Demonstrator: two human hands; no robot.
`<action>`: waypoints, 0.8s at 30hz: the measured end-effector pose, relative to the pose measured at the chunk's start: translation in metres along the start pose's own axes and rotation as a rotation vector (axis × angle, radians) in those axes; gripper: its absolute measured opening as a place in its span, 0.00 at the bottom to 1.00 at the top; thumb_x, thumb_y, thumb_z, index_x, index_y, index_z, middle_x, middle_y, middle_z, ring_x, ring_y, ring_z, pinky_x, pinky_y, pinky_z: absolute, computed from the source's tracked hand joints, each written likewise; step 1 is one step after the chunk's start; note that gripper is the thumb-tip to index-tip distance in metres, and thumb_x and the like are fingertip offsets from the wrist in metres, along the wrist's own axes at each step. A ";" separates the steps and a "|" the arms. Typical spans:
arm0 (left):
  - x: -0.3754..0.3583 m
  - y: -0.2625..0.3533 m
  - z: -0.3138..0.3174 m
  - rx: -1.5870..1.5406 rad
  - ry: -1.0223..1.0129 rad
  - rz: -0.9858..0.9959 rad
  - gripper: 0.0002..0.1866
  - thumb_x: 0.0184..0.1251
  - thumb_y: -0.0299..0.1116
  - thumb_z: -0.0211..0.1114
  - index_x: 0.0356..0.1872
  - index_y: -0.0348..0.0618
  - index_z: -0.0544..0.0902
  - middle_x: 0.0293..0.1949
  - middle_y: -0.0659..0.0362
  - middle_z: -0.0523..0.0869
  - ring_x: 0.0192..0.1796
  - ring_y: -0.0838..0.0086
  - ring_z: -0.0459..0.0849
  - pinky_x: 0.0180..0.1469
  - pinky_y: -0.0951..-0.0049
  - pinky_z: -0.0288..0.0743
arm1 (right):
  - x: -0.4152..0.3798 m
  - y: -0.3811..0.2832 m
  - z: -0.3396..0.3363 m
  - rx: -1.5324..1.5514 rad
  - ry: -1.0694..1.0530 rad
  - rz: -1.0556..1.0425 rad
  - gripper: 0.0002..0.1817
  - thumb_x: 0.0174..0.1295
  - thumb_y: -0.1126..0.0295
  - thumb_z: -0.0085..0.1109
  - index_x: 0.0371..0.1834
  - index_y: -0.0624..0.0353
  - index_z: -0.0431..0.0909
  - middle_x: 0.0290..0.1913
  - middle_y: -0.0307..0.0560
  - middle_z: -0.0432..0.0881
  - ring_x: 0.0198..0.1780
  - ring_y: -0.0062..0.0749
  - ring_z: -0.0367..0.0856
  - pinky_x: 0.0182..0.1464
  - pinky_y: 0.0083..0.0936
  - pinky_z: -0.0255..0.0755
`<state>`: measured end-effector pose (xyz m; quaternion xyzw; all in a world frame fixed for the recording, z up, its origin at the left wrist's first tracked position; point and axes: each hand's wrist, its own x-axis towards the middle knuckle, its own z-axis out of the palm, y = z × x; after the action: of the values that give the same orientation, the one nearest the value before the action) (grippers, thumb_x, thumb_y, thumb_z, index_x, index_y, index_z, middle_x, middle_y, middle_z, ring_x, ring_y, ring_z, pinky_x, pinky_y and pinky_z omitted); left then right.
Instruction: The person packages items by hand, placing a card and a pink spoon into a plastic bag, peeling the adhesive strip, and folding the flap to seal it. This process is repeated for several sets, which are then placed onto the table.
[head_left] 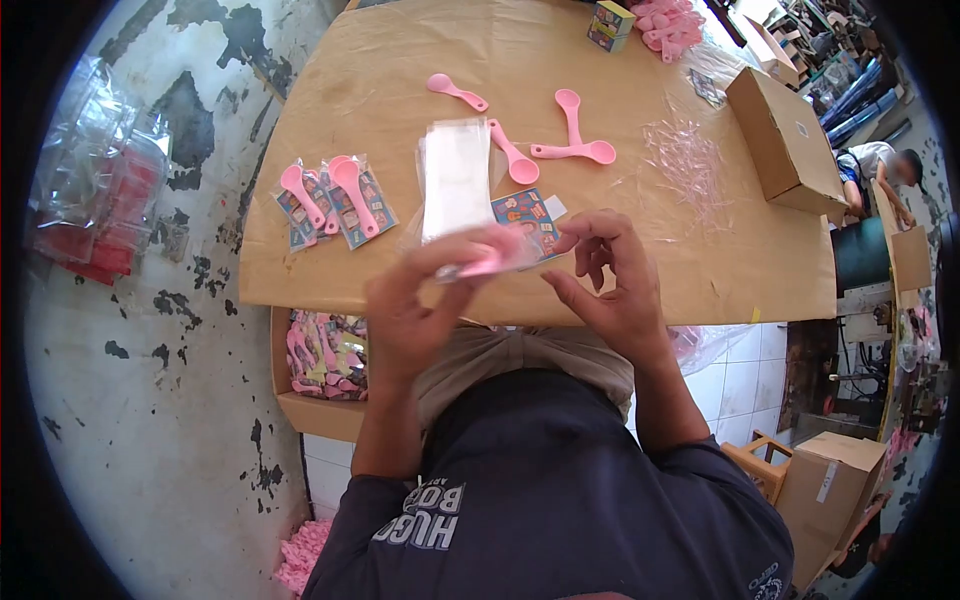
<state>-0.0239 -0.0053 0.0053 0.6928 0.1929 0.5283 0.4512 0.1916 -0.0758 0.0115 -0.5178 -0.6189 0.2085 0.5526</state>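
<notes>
My left hand is closed on a clear bag with something pink inside, blurred by motion, above the table's front edge. To its right, my right hand has its fingers curled but apart, with nothing between them. Behind the hands lie a stack of clear bags and a printed card. Around these are a pink spoon and more loose spoons. At the left, bagged spoons with cards rest on the brown table.
An open carton of packed pink items stands below the table's left front. A cardboard box and clear plastic strips are at the right. Pink spoons and a small box lie far back. A co-worker is beyond.
</notes>
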 end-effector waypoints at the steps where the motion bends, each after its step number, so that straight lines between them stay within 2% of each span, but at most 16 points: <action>1: 0.006 -0.009 -0.015 0.082 0.016 0.133 0.14 0.69 0.18 0.69 0.54 0.37 0.84 0.55 0.45 0.91 0.64 0.60 0.87 0.66 0.61 0.79 | -0.001 0.003 -0.002 0.001 0.000 0.000 0.20 0.60 0.78 0.75 0.54 0.57 0.80 0.40 0.37 0.83 0.32 0.16 0.72 0.31 0.16 0.65; 3: 0.012 -0.010 -0.041 0.235 0.163 0.136 0.16 0.70 0.15 0.63 0.56 0.37 0.83 0.62 0.43 0.87 0.71 0.60 0.81 0.69 0.61 0.76 | -0.004 0.011 -0.006 -0.023 -0.023 0.103 0.15 0.60 0.77 0.73 0.49 0.58 0.83 0.39 0.38 0.83 0.31 0.18 0.72 0.31 0.18 0.65; 5: 0.023 -0.006 -0.066 0.403 0.269 -0.016 0.18 0.70 0.13 0.56 0.58 0.36 0.82 0.67 0.45 0.83 0.75 0.61 0.77 0.71 0.64 0.74 | -0.003 0.009 -0.010 -0.079 0.002 0.143 0.12 0.62 0.76 0.72 0.48 0.58 0.83 0.39 0.39 0.83 0.32 0.20 0.73 0.32 0.20 0.67; 7: 0.024 -0.009 -0.080 0.478 0.326 -0.076 0.19 0.70 0.13 0.54 0.59 0.36 0.81 0.68 0.46 0.82 0.74 0.62 0.77 0.69 0.65 0.74 | -0.002 0.009 -0.013 -0.135 0.033 0.179 0.09 0.64 0.75 0.70 0.46 0.59 0.84 0.39 0.41 0.83 0.32 0.21 0.73 0.32 0.21 0.68; 8: 0.024 -0.012 -0.083 0.553 0.387 -0.140 0.20 0.70 0.13 0.52 0.59 0.36 0.81 0.69 0.48 0.82 0.74 0.63 0.78 0.67 0.67 0.75 | -0.001 0.013 -0.014 -0.227 0.036 0.173 0.10 0.65 0.72 0.70 0.47 0.60 0.83 0.39 0.43 0.83 0.33 0.26 0.76 0.35 0.25 0.71; 9: 0.024 -0.015 -0.082 0.658 0.395 -0.068 0.18 0.71 0.16 0.55 0.58 0.37 0.82 0.64 0.51 0.85 0.66 0.67 0.82 0.59 0.68 0.78 | 0.000 0.016 -0.014 -0.320 0.039 0.167 0.11 0.66 0.70 0.70 0.48 0.60 0.83 0.40 0.46 0.83 0.35 0.31 0.78 0.37 0.29 0.74; 10: 0.024 -0.017 -0.078 0.656 0.390 -0.065 0.18 0.71 0.16 0.55 0.58 0.37 0.82 0.64 0.51 0.85 0.66 0.67 0.82 0.59 0.68 0.78 | 0.000 0.020 -0.012 -0.322 0.045 0.168 0.11 0.66 0.70 0.70 0.48 0.60 0.83 0.40 0.46 0.83 0.35 0.31 0.78 0.37 0.29 0.74; 12: 0.020 -0.020 -0.061 0.720 0.307 -0.172 0.13 0.72 0.22 0.59 0.55 0.37 0.84 0.57 0.53 0.89 0.57 0.70 0.85 0.51 0.67 0.78 | -0.002 0.027 -0.006 -0.439 -0.020 0.232 0.16 0.67 0.62 0.70 0.49 0.61 0.81 0.43 0.50 0.82 0.42 0.42 0.82 0.45 0.38 0.76; 13: 0.024 -0.029 -0.051 0.643 0.295 -0.147 0.11 0.73 0.30 0.66 0.50 0.37 0.86 0.43 0.55 0.90 0.45 0.70 0.86 0.46 0.66 0.78 | -0.002 0.029 -0.001 -0.441 -0.023 0.230 0.16 0.67 0.62 0.70 0.49 0.61 0.81 0.43 0.50 0.82 0.42 0.42 0.82 0.45 0.38 0.76; 14: 0.027 -0.035 -0.044 0.642 0.300 -0.147 0.11 0.73 0.30 0.66 0.50 0.37 0.86 0.43 0.55 0.90 0.45 0.70 0.86 0.46 0.66 0.78 | -0.001 0.030 0.004 -0.531 -0.044 0.242 0.20 0.66 0.57 0.71 0.50 0.61 0.80 0.45 0.50 0.81 0.46 0.45 0.82 0.48 0.41 0.76; 15: 0.029 -0.039 -0.039 0.716 0.224 -0.228 0.12 0.72 0.34 0.70 0.49 0.37 0.86 0.38 0.55 0.88 0.40 0.68 0.85 0.43 0.65 0.78 | 0.000 0.030 0.009 -0.620 -0.064 0.252 0.23 0.65 0.53 0.72 0.51 0.61 0.79 0.47 0.51 0.80 0.49 0.47 0.82 0.50 0.44 0.76; 16: 0.031 -0.042 -0.035 0.788 0.146 -0.308 0.15 0.70 0.38 0.73 0.47 0.37 0.86 0.32 0.55 0.86 0.36 0.67 0.84 0.41 0.63 0.77 | 0.003 0.028 0.014 -0.621 -0.065 0.247 0.23 0.65 0.53 0.72 0.51 0.61 0.79 0.47 0.51 0.80 0.49 0.47 0.82 0.50 0.44 0.76; 18: 0.036 -0.049 -0.028 0.827 0.131 -0.340 0.17 0.68 0.41 0.75 0.46 0.37 0.86 0.29 0.56 0.84 0.33 0.66 0.83 0.39 0.62 0.76 | 0.008 0.025 0.021 -0.706 -0.049 0.264 0.28 0.63 0.48 0.72 0.50 0.62 0.78 0.48 0.52 0.79 0.51 0.49 0.82 0.51 0.43 0.76; 19: 0.037 -0.051 -0.025 0.867 0.111 -0.376 0.19 0.66 0.43 0.77 0.45 0.38 0.86 0.26 0.57 0.81 0.31 0.65 0.81 0.37 0.61 0.75 | 0.010 0.026 0.024 -0.708 -0.045 0.265 0.28 0.63 0.48 0.72 0.50 0.62 0.78 0.48 0.52 0.79 0.51 0.49 0.82 0.51 0.43 0.76; 24: 0.042 -0.046 -0.020 0.865 0.101 -0.498 0.21 0.63 0.43 0.80 0.44 0.38 0.85 0.26 0.58 0.81 0.30 0.66 0.82 0.36 0.61 0.75 | 0.016 0.038 0.026 -0.713 -0.062 0.223 0.27 0.60 0.48 0.75 0.46 0.59 0.76 0.46 0.51 0.78 0.48 0.49 0.81 0.49 0.43 0.76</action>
<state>-0.0174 0.0582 -0.0094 0.7230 0.5754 0.3092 0.2249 0.1864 -0.0393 -0.0200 -0.7354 -0.6089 0.0540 0.2926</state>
